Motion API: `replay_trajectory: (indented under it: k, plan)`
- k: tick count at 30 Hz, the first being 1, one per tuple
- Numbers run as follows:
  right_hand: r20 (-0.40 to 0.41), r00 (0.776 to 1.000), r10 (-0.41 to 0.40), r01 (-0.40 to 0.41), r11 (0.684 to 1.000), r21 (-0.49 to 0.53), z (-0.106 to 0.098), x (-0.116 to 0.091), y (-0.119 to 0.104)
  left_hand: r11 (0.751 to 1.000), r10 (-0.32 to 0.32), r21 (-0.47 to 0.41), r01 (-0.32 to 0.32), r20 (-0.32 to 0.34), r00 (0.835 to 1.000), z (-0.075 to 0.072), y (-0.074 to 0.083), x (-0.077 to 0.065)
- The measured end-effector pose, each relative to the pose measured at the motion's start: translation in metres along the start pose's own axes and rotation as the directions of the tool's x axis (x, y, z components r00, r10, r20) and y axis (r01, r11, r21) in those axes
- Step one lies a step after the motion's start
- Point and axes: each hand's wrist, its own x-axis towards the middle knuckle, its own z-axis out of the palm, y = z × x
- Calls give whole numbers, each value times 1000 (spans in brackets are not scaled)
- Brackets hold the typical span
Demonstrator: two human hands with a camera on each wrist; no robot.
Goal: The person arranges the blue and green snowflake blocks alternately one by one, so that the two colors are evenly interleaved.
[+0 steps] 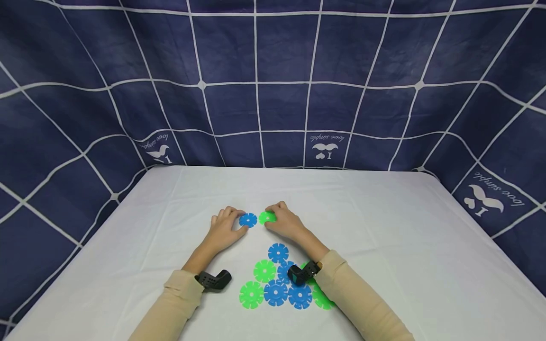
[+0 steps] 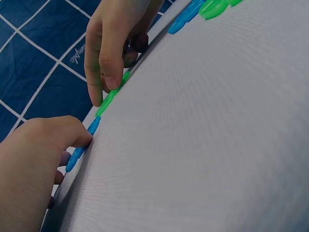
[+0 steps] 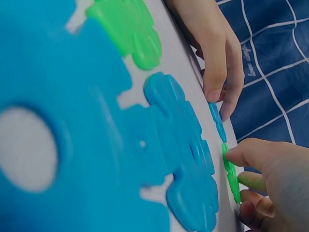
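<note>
Blue disc (image 1: 248,220) is pinched by left hand (image 1: 223,228), green disc (image 1: 266,217) by right hand (image 1: 287,222); backdrop (image 1: 281,109) reads "love simple".

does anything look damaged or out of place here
Only the lettering on the dark blue backdrop looks odd: it is upside down. No damage shows on the blue disc at the left hand or the green disc at the right hand.

The left arm (image 1: 170,303) comes up from the bottom left of the frame, and the right arm (image 1: 358,298) from the bottom right. They lean in. The left hand (image 1: 223,227) and right hand (image 1: 286,222) are near each other, below the middle, both pinching with thumb and fingers
</note>
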Motion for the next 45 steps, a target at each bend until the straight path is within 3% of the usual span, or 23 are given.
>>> replay_trajectory:
  k: [21, 27, 34, 38, 45]
  plan:
    - [-9, 1000, -20, 20, 1000, 3, 1, 0, -3, 1000, 13, 0, -13, -1, 1000, -1, -3, 0]
    - [-1, 1000, -20, 20, 998, 67, -4, -4, -1, 1000, 11, -4, -11, 2, 1000, 0, -1, 0]
    - [-12, 999, -34, 35, 983, 179, -23, -17, -1, 1000, 9, -1, -9, -6, 1000, 2, 1, -2]
    - [-18, 999, -46, 49, 980, 193, -32, -27, 1, 1000, 15, -5, -15, -8, 1000, 1, 1, -2]
    - [45, 994, -96, 84, 975, 208, -33, -49, 4, 1000, 7, -2, -7, -10, 1000, 2, -1, -1]
